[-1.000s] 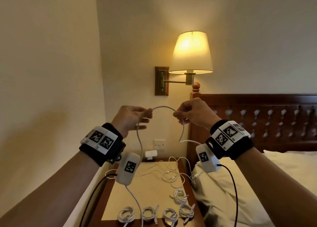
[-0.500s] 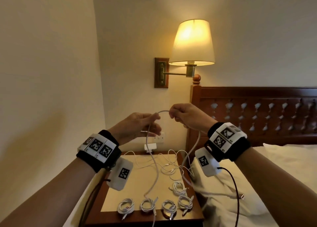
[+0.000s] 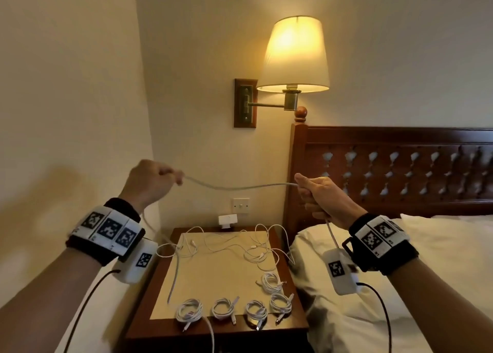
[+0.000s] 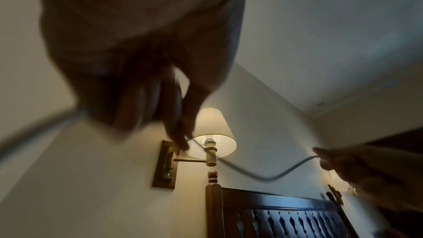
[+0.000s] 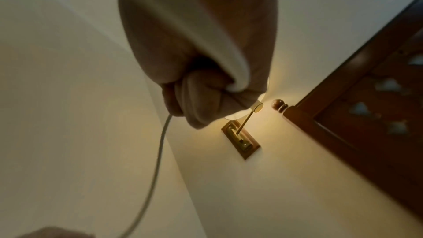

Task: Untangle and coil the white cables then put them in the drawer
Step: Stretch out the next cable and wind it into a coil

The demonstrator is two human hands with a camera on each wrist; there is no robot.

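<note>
From the head view, the left hand [image 3: 149,184] at 9 o'clock and right hand [image 3: 320,198] at 3 o'clock each pinch a white cable [image 3: 240,186] sagging between them above the tabletop [image 3: 213,272]. The left wrist view blurs the fingers [image 4: 178,124]. In the right wrist view, the fist hides the grip.

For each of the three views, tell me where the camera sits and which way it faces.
Head: worn on the head, looking forward and down at the nightstand; shows left hand, right hand, the white cable between them.
Left wrist: under the left hand, facing up at the wall lamp.
Right wrist: under the right hand, facing up at the wall.
Shared: all show the cable, lamp and headboard.
</note>
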